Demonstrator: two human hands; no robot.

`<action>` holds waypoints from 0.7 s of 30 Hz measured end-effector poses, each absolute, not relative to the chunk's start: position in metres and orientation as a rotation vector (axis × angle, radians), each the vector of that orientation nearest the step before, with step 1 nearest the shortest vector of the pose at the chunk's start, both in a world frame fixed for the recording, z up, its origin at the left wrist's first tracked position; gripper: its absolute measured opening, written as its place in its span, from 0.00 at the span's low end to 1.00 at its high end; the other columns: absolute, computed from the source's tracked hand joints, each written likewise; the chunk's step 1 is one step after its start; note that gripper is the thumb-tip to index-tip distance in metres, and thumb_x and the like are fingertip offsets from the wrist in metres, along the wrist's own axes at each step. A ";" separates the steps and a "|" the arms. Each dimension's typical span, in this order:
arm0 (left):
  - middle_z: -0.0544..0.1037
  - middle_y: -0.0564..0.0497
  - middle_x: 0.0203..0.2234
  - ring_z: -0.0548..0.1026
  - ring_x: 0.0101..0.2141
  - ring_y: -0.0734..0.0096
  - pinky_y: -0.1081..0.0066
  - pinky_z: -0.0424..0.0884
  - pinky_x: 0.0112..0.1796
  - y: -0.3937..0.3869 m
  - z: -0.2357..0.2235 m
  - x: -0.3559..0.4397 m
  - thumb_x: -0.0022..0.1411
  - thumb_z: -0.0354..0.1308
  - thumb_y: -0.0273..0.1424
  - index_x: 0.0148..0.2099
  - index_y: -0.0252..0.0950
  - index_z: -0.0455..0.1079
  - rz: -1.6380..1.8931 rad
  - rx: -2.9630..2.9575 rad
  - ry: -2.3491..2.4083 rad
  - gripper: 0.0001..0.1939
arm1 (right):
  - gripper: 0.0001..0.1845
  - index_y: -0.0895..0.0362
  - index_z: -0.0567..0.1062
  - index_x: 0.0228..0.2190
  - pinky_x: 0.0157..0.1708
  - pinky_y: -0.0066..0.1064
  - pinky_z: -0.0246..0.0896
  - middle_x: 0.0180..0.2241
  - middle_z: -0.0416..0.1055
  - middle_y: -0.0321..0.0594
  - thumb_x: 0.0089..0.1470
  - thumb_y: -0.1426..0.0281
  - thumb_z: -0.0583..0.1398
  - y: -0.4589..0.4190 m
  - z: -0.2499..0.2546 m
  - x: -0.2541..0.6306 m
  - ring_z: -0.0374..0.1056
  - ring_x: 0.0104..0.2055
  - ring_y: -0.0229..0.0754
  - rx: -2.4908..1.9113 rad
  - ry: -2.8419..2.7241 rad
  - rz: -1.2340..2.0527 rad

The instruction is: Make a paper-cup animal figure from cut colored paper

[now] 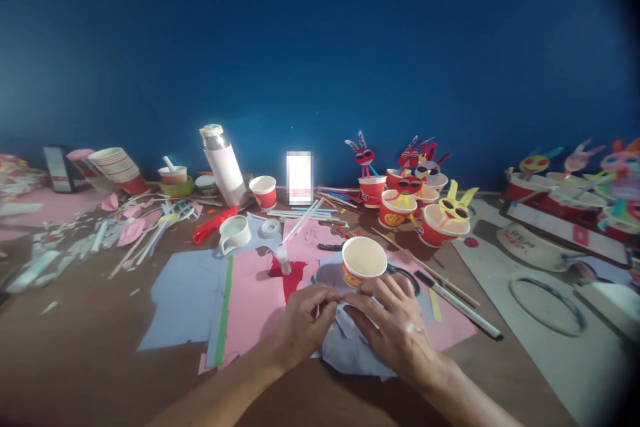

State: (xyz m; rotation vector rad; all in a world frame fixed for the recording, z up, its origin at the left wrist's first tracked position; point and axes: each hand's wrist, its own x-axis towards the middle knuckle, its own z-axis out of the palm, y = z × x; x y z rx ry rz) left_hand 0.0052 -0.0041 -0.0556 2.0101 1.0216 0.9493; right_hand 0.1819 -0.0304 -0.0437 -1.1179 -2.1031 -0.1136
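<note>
My left hand [309, 321] and my right hand [393, 319] meet fingertip to fingertip over the papers, both closed in a pinch. What lies between their fingers is too small to make out. Beneath them is a blue-grey paper piece [350, 353]. Just beyond my right fingers stands a paper cup [364, 259], upright. Black-handled scissors [406, 275] lie partly behind that hand, with a marker [460, 307] to their right. A small clear bottle [283, 260] stands on red paper [295, 283] beyond my left hand.
Pink paper [255, 293] and blue paper [180, 300] spread to the left. Farther back are a white mug [235, 233], a red tool [215, 223], a tape roll [271, 229] and a thermos [223, 170]. Decorated cups [443, 227] stand right. Scraps [135, 227] litter the left.
</note>
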 end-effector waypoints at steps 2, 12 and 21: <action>0.74 0.50 0.24 0.71 0.26 0.74 0.76 0.65 0.29 -0.005 -0.054 0.006 0.59 0.49 0.24 0.33 0.33 0.72 0.941 2.036 1.011 0.10 | 0.05 0.54 0.74 0.34 0.36 0.36 0.49 0.31 0.70 0.39 0.56 0.70 0.58 -0.030 -0.044 0.181 0.63 0.34 0.41 -1.113 -2.105 -0.105; 0.78 0.49 0.27 0.74 0.29 0.70 0.74 0.67 0.32 -0.007 -0.052 0.008 0.57 0.50 0.26 0.33 0.37 0.75 0.958 1.968 1.058 0.11 | 0.07 0.56 0.70 0.30 0.36 0.35 0.49 0.28 0.70 0.38 0.57 0.75 0.53 -0.033 -0.039 0.173 0.62 0.32 0.41 -1.123 -2.136 -0.056; 0.74 0.52 0.23 0.70 0.25 0.73 0.76 0.65 0.28 -0.005 -0.058 0.005 0.59 0.49 0.29 0.35 0.35 0.73 1.013 1.839 1.085 0.11 | 0.09 0.56 0.66 0.26 0.31 0.34 0.49 0.23 0.66 0.37 0.57 0.72 0.51 -0.040 -0.040 0.176 0.58 0.27 0.40 -0.739 -2.368 0.113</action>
